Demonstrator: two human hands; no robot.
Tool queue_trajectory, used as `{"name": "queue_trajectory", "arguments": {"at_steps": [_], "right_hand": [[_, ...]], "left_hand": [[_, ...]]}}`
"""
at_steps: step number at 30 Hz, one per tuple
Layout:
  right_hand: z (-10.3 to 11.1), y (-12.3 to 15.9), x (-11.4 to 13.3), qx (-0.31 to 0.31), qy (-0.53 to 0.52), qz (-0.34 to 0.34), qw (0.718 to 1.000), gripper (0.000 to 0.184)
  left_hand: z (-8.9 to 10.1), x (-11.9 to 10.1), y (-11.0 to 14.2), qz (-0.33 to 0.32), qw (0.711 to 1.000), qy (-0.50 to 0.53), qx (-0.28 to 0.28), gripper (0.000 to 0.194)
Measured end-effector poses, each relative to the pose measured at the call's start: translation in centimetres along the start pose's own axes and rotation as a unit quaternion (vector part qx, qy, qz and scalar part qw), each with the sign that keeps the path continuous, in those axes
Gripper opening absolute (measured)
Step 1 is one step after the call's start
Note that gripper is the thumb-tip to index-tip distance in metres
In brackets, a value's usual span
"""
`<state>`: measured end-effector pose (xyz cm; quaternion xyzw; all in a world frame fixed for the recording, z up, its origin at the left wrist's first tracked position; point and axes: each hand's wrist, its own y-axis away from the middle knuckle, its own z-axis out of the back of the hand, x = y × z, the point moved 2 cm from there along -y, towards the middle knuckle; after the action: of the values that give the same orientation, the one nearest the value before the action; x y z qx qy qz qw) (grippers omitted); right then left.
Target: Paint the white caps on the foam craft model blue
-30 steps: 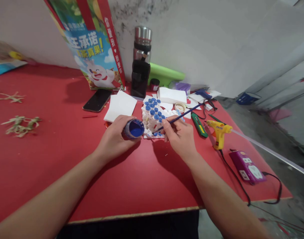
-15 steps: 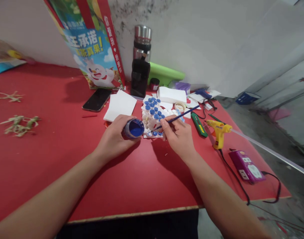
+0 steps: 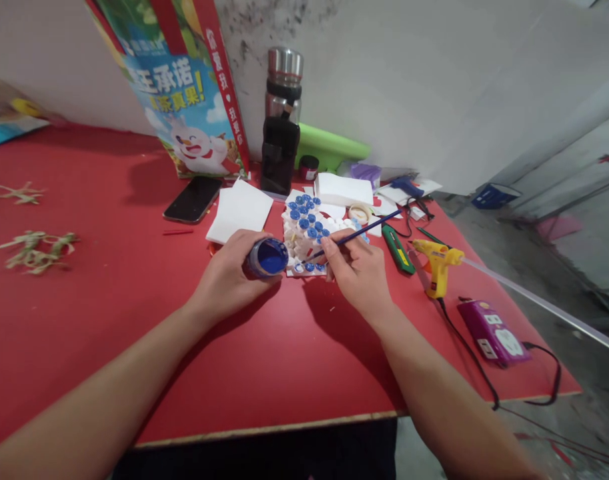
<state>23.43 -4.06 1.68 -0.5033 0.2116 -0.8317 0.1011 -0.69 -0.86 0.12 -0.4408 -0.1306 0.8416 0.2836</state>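
My left hand (image 3: 227, 279) is wrapped round a small pot of blue paint (image 3: 268, 257), tilted so its open mouth faces me. My right hand (image 3: 357, 270) pinches a thin blue paintbrush (image 3: 364, 231), whose tip touches a white foam model (image 3: 307, 237) made of small cylinders. Several of the cylinder tops are painted blue. The model stands on the red table (image 3: 134, 313) between my two hands.
A black phone (image 3: 193, 199), white foam sheets (image 3: 240, 210), a dark bottle (image 3: 281, 127) and a printed carton (image 3: 184, 93) stand behind. To the right lie a green utility knife (image 3: 399, 249), a yellow glue gun (image 3: 436, 263) and a purple power strip (image 3: 492, 332).
My right hand has slid slightly left, bringing the brush tip lower on the foam model. The left hand and paint pot have stayed put.
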Motion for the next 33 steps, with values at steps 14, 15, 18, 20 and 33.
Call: {"name": "queue_trajectory", "arguments": {"at_steps": [14,15,18,20,33], "right_hand": [[-0.06,0.09,0.46,0.002,0.018,0.005,1.000,0.025],[-0.05,0.08,0.44,0.004,0.023,0.003,1.000,0.026],[0.02,0.09,0.41,0.007,0.033,-0.006,0.999,0.025],[0.07,0.12,0.47,0.007,0.031,-0.008,0.999,0.025],[-0.17,0.30,0.77,0.005,0.035,-0.001,0.999,0.026]], "left_hand": [[0.00,-0.04,-0.08,0.000,1.000,-0.003,0.003,0.038],[0.01,-0.05,-0.09,-0.001,1.000,-0.003,0.003,0.037],[0.00,-0.02,-0.09,-0.001,1.000,-0.003,0.003,0.037],[-0.02,0.02,-0.07,-0.001,1.000,-0.003,0.001,0.037],[-0.02,-0.08,-0.09,-0.005,1.000,-0.013,0.000,0.038]]}}
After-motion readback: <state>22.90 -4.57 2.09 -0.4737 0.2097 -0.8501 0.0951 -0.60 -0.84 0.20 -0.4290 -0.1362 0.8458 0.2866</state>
